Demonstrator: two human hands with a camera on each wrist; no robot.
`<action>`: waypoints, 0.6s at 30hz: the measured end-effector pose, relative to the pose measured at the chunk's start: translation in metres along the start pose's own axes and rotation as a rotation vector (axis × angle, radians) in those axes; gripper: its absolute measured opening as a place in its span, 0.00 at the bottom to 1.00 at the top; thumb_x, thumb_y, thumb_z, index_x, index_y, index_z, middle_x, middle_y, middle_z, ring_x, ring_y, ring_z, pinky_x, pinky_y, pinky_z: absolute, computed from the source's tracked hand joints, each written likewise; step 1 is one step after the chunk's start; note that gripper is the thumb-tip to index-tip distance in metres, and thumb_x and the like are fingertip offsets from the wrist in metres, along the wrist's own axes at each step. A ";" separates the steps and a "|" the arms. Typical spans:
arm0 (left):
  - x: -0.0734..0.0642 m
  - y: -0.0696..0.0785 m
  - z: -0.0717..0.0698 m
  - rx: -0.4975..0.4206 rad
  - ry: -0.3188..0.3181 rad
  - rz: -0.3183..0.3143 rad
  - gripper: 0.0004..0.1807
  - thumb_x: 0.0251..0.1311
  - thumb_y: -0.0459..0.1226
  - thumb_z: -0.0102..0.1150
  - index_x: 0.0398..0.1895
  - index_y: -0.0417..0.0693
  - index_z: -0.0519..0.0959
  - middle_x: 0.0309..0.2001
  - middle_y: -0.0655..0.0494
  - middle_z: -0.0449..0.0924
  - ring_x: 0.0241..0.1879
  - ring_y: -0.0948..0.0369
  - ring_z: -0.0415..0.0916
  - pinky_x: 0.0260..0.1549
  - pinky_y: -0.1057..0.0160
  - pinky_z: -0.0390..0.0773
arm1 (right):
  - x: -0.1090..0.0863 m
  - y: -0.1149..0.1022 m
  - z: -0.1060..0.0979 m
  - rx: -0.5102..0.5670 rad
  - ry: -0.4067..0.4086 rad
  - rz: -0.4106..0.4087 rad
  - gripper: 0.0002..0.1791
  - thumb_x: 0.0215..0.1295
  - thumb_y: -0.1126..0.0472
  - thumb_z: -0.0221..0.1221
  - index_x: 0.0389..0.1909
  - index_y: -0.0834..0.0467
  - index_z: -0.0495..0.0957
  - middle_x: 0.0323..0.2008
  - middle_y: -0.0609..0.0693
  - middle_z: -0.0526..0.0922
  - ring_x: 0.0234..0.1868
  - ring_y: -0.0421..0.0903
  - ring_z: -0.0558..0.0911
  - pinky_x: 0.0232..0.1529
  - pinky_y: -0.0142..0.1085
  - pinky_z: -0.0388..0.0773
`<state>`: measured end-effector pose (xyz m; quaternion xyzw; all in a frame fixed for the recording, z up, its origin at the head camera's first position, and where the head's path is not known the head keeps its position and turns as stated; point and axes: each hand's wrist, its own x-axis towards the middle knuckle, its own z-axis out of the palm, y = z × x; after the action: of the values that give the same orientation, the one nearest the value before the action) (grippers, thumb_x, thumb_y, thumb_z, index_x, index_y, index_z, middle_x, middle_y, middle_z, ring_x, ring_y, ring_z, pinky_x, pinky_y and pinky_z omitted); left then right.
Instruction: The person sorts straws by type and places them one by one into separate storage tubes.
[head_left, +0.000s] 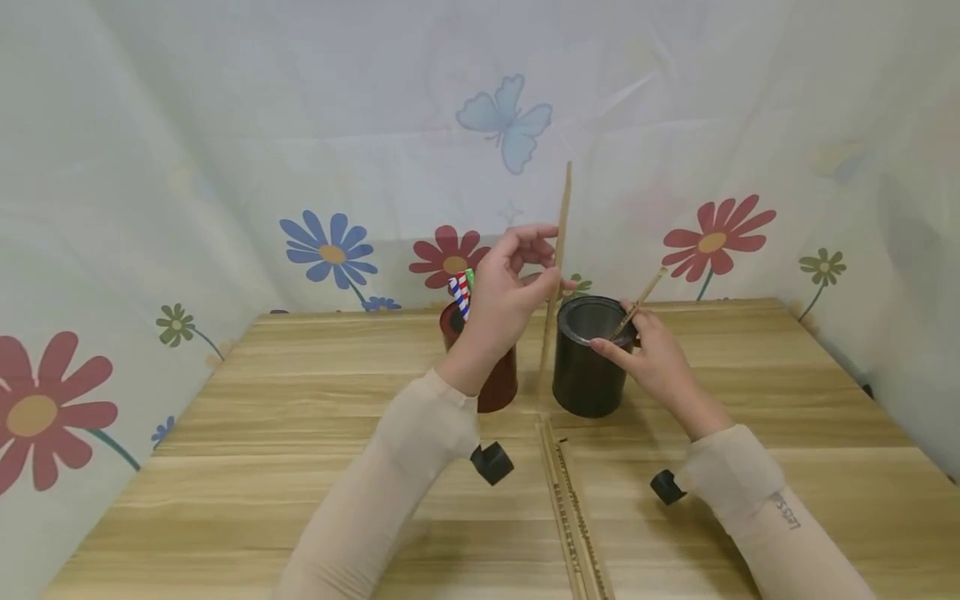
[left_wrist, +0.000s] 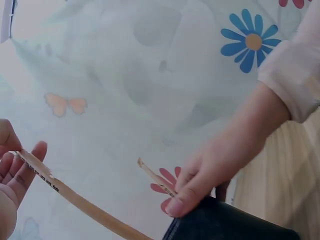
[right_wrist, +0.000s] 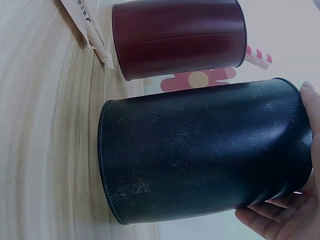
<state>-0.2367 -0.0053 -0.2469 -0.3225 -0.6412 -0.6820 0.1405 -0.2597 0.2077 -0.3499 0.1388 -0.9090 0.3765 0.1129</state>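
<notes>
My left hand pinches a long, thin brown paper-wrapped stick between thumb and finger. It stands nearly upright, dark print showing near its held end in the left wrist view. With my right hand, I grip the rim of a black cylindrical holder, thumb at the front, fingers around the far side. A shorter printed stick slants out of that holder beside the right thumb; its lower end is hidden. Just left stands a dark red holder, partly covered by my left forearm in the head view.
Striped straws in blue, red and green poke out of the red holder. Several printed paper-wrapped sticks lie lengthwise on the wooden table, towards the front. A flowered cloth hangs behind the table.
</notes>
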 end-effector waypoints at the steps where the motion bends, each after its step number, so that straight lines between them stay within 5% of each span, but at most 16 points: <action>1: 0.006 0.001 0.002 0.007 0.009 0.020 0.21 0.58 0.21 0.51 0.57 0.31 0.69 0.36 0.56 0.69 0.39 0.61 0.73 0.41 0.53 0.84 | 0.000 0.000 0.000 0.002 0.000 -0.001 0.48 0.63 0.43 0.59 0.73 0.65 0.51 0.67 0.71 0.61 0.65 0.66 0.66 0.60 0.58 0.70; 9: 0.044 -0.001 0.021 0.013 0.111 0.118 0.22 0.58 0.21 0.51 0.57 0.34 0.69 0.38 0.49 0.67 0.37 0.67 0.70 0.40 0.61 0.84 | 0.001 0.000 0.001 -0.028 0.007 -0.005 0.48 0.63 0.40 0.58 0.73 0.65 0.52 0.66 0.71 0.63 0.65 0.66 0.66 0.63 0.59 0.66; 18: 0.068 -0.021 0.043 0.103 0.234 0.207 0.23 0.59 0.23 0.54 0.59 0.34 0.68 0.43 0.43 0.67 0.41 0.57 0.73 0.42 0.66 0.82 | 0.002 0.005 0.002 -0.022 0.035 -0.021 0.49 0.60 0.38 0.59 0.72 0.65 0.55 0.66 0.69 0.65 0.66 0.64 0.68 0.63 0.57 0.67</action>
<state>-0.2888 0.0542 -0.2225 -0.2977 -0.6180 -0.6628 0.3002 -0.2629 0.2091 -0.3538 0.1403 -0.9094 0.3678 0.1342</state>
